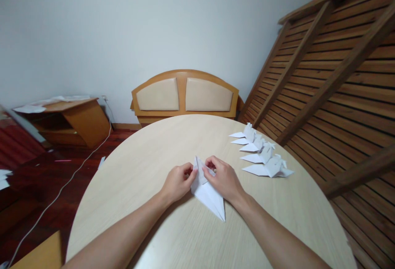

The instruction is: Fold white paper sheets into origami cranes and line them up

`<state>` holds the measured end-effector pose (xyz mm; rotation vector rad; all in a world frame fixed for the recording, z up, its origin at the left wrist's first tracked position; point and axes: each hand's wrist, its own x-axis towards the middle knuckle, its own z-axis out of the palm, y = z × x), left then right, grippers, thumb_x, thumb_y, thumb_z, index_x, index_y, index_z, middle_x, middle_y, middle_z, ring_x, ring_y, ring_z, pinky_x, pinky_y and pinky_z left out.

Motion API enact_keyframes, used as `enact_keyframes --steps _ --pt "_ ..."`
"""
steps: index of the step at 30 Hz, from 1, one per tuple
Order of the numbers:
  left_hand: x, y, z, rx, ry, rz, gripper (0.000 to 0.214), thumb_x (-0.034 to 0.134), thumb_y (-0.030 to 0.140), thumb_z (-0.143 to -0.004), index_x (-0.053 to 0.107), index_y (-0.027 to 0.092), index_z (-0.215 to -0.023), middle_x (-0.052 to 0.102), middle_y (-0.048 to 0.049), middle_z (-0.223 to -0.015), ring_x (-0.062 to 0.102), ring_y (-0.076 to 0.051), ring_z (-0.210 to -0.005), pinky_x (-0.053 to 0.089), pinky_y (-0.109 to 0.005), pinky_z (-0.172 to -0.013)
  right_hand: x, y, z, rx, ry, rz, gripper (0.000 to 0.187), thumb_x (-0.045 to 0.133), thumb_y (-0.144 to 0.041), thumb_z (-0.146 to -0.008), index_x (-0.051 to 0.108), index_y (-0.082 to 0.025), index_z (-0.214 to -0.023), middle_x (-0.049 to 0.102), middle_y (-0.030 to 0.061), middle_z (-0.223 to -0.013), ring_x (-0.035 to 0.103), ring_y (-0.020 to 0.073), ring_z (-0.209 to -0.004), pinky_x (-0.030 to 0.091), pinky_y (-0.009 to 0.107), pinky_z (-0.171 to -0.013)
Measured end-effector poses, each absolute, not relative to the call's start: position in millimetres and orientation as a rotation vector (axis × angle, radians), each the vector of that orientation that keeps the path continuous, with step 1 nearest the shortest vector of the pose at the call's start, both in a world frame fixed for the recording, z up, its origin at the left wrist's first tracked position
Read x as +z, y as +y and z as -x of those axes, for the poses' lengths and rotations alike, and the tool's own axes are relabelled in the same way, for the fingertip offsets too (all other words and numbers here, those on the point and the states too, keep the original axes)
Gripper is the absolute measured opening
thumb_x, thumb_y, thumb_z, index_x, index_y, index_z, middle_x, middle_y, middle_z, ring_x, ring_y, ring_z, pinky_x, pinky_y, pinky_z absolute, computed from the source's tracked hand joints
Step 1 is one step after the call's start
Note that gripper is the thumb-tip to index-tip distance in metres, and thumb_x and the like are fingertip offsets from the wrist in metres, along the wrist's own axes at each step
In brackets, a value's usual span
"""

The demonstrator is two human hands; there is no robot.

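A white folded paper piece lies on the round pale wooden table, its long point aimed toward me. My left hand pinches the paper's upper left edge with fingers curled. My right hand grips the upper right part, fingertips pressed on a small raised flap. Both hands meet at the paper's far end.
Several finished white folded paper figures sit in a row at the table's right side. A padded wooden headboard leans on the wall behind. A slatted wooden frame stands to the right. A low wooden cabinet and a white cable are left.
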<state>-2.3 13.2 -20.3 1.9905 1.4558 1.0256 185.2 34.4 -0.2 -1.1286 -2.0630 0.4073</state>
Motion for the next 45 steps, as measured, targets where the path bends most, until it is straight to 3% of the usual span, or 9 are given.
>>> enact_keyframes --steps 6,10,14,22,28,32,38,40,45 --pt "-20 16 4 1.117 1.457 -1.869 0.034 0.047 0.043 -0.095 0.064 0.017 -0.083 0.063 -0.0002 -0.068 0.053 -0.013 -0.059 0.035 -0.024 -0.055 1 31 -182 0.422 -2.115 1.034 0.007 0.059 -0.016 -0.086 0.058 -0.022 -0.088 0.061 -0.0018 -0.080 0.059 0.0143 -0.075 0.042 0.025 -0.069" --pt "-22 20 7 1.165 1.409 -1.816 0.035 0.050 0.044 -0.093 0.063 0.016 -0.076 0.061 -0.0003 -0.067 0.053 -0.013 -0.061 0.037 -0.023 -0.056 2 29 -180 0.558 -2.113 1.028 0.004 0.061 -0.024 -0.088 0.064 -0.022 -0.088 0.064 -0.0011 -0.078 0.060 0.0147 -0.072 0.044 0.026 -0.069" --pt "-23 22 9 1.221 1.334 -1.709 0.030 0.055 0.042 -0.091 0.066 0.014 -0.091 0.066 -0.0028 -0.074 0.057 -0.014 -0.064 0.040 -0.023 -0.056 -3 32 -180 0.946 -1.942 1.019 0.025 0.049 -0.035 -0.097 0.068 -0.020 -0.091 0.069 0.0015 -0.075 0.064 0.0154 -0.071 0.047 0.026 -0.067" --pt "-19 22 7 1.380 1.230 -1.550 0.030 0.061 0.044 -0.086 0.064 0.015 -0.092 0.067 -0.0026 -0.075 0.059 -0.014 -0.063 0.041 -0.022 -0.055 -8 42 -183 1.238 -1.725 0.898 0.024 0.063 -0.035 -0.087 0.068 -0.016 -0.101 0.071 0.0067 -0.096 0.065 0.0179 -0.088 0.051 0.031 -0.079" --pt "-17 20 5 1.360 1.201 -1.493 0.033 0.062 0.048 -0.085 0.061 0.014 -0.087 0.058 0.0024 -0.063 0.050 -0.010 -0.054 0.036 -0.021 -0.050 -12 42 -181 1.264 -1.779 0.936 0.025 0.064 -0.032 -0.085 0.068 -0.015 -0.102 0.069 0.0053 -0.091 0.063 0.0167 -0.083 0.050 0.030 -0.075" --pt "-13 17 5 1.368 1.255 -1.593 0.035 0.055 0.047 -0.089 0.063 0.014 -0.078 0.059 0.0002 -0.066 0.053 -0.012 -0.061 0.041 -0.023 -0.057 -17 43 -182 1.243 -1.775 0.989 0.022 0.065 -0.031 -0.083 0.068 -0.014 -0.096 0.067 0.0032 -0.084 0.061 0.0149 -0.075 0.048 0.027 -0.068" --pt "-13 18 8 1.323 1.275 -1.643 0.031 0.057 0.043 -0.089 0.067 0.014 -0.093 0.067 -0.0041 -0.079 0.059 -0.014 -0.066 0.046 -0.026 -0.062 -16 43 -183 1.197 -1.801 1.020 0.017 0.066 -0.029 -0.081 0.066 -0.015 -0.090 0.063 0.0004 -0.077 0.057 0.0131 -0.068 0.044 0.025 -0.062" --pt "-14 19 8 1.326 1.292 -1.644 0.029 0.060 0.042 -0.086 0.067 0.014 -0.089 0.066 -0.0036 -0.077 0.058 -0.014 -0.064 0.045 -0.025 -0.060 -16 42 -182 1.192 -1.812 1.020 0.018 0.066 -0.031 -0.081 0.065 -0.015 -0.089 0.062 -0.0001 -0.075 0.056 0.0131 -0.067 0.043 0.024 -0.061" --pt "-15 23 7 1.386 1.341 -1.506 0.029 0.065 0.043 -0.081 0.065 0.014 -0.078 0.064 -0.0014 -0.069 0.058 -0.012 -0.057 0.045 -0.024 -0.056 -13 42 -183 1.227 -1.810 0.966 0.030 0.051 -0.041 -0.094 0.067 -0.016 -0.090 0.068 0.0034 -0.082 0.063 0.0170 -0.077 0.048 0.028 -0.070"
